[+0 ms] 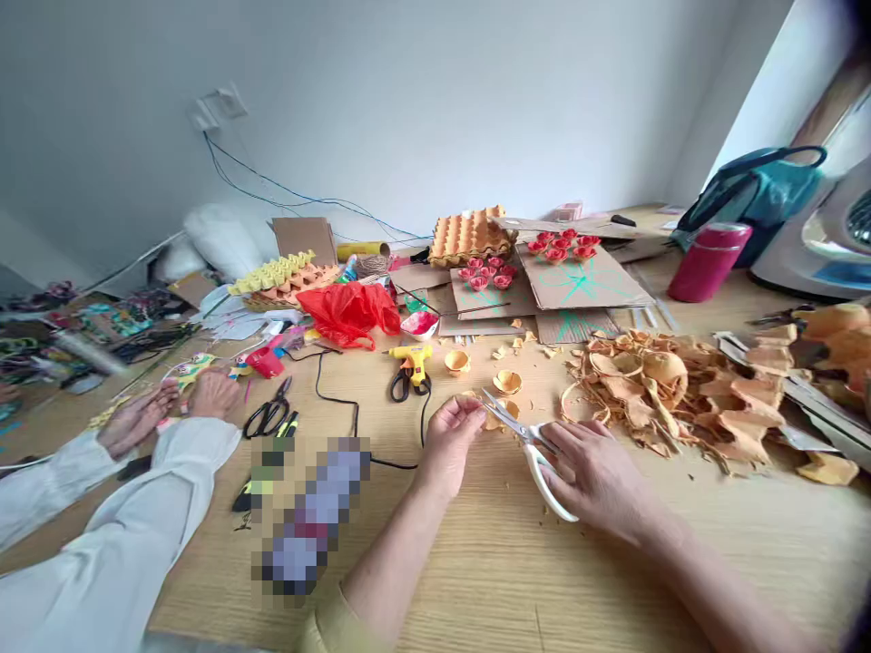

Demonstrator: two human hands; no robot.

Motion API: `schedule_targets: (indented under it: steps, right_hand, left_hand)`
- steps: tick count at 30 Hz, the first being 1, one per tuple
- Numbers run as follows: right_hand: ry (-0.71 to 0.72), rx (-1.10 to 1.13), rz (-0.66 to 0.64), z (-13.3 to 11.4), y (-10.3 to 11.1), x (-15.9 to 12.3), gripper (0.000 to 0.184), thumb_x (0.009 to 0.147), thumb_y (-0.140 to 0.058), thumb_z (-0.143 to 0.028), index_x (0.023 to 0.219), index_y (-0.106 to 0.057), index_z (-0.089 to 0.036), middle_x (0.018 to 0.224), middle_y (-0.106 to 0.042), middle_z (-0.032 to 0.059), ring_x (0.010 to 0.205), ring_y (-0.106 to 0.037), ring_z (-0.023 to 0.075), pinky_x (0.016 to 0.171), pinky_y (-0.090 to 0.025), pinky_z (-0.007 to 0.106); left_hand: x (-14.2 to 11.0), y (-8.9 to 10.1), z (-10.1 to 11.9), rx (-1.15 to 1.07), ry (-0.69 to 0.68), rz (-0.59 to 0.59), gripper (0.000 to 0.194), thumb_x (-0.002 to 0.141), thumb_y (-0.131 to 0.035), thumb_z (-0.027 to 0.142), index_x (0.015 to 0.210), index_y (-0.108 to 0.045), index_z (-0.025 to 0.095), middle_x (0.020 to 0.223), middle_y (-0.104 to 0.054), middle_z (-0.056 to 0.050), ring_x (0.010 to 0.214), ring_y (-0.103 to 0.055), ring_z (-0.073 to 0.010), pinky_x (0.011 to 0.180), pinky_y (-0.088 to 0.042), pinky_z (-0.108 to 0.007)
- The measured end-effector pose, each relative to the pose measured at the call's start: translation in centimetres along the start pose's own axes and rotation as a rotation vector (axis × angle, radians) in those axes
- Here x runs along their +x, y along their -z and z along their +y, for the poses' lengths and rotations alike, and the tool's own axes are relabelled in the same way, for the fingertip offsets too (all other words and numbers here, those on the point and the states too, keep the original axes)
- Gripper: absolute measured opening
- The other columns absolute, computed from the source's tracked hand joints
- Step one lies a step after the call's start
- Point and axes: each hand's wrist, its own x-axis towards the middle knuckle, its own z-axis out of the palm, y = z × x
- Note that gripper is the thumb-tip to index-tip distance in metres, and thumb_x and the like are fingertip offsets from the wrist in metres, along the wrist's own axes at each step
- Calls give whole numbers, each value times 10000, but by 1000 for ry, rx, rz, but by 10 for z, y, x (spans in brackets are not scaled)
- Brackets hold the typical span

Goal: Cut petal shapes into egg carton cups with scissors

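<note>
My right hand (602, 467) grips white-handled scissors (552, 485), their blades parted and pointing left toward my other hand. My left hand (449, 444) is closed in a pinch beside the blade tips. A small orange egg-carton piece shows at its fingertips, largely hidden by the fingers. Just behind the blades sits an orange carton cup (502, 415), and past it lies another cut cup (507, 382). A third, rounder cup (457, 362) stands a little farther left.
A torn carton heap (680, 390) covers the right side. A yellow glue gun (412, 363), black-handled scissors (269, 413) and a red bag (350, 313) lie left. Red paper flowers (562, 243) rest on cardboard (585, 281). A co-worker's hands (214, 394) work at far left.
</note>
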Motion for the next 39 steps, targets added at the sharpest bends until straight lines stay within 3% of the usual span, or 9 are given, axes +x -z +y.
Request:
schedule_targets:
  steps: [19, 39]
  right_hand:
    - [11, -37, 62, -1, -3, 1, 140, 901, -549, -348, 947, -575, -219, 832, -639, 32, 800, -580, 230, 823, -351, 383]
    - [105, 16, 27, -1, 1, -1, 202, 913, -520, -396, 980, -539, -206, 875, -608, 50, 830, -566, 243, 932, -350, 459]
  left_hand:
    - [-2, 2, -2, 52, -33, -164, 267, 650, -841, 247, 805, -644, 153, 853, -680, -12, 831, -593, -123, 802, -431, -264]
    - [-12, -8, 5, 87, -39, -251, 276, 672, -842, 249, 826, -631, 163, 816, -700, -5, 799, -624, -123, 840, -446, -278]
